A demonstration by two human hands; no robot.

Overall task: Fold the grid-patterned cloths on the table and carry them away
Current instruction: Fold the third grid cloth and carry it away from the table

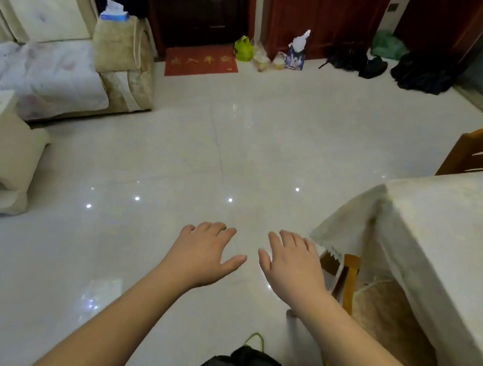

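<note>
Cloths with a grid cannot be seen anywhere. Both hands, the left hand [207,256] and right hand [293,267], hang flat over the floor [208,146] beside the desk [452,233], fingers apart, holding nothing.

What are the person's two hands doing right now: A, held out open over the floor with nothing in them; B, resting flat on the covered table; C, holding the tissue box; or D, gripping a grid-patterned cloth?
A: the left hand and right hand hang palm-down with relaxed, spread fingers above the shiny floor, holding nothing, and short of the table at the right.
</note>
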